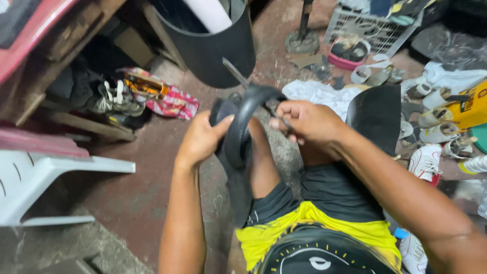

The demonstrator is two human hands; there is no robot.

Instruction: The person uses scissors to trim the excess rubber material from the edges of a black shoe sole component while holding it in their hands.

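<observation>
Both hands work at one piece over the person's knee: the left hand (199,139) wraps around a black sole (238,137), thumb pressed on its smooth, curved rubber edge, while the right hand (309,122) is closed in a pinch on a thin blade (238,75) whose grey metal tip juts up and left past the sole. How the blade meets the rubber is hidden behind the fingers. The sole bends into an arch, matte and thick, its lower part running down along the thigh into shadow. Just right of the right wrist stands a flat black sheet (378,114) (rubber or leather, hard to tell). Behind, a dark round bin (213,48) is cut off by the top edge. White shoes (436,147) lie scattered on the rough reddish floor (137,193) at right, and a white plastic chair (45,177) is cropped at left.
</observation>
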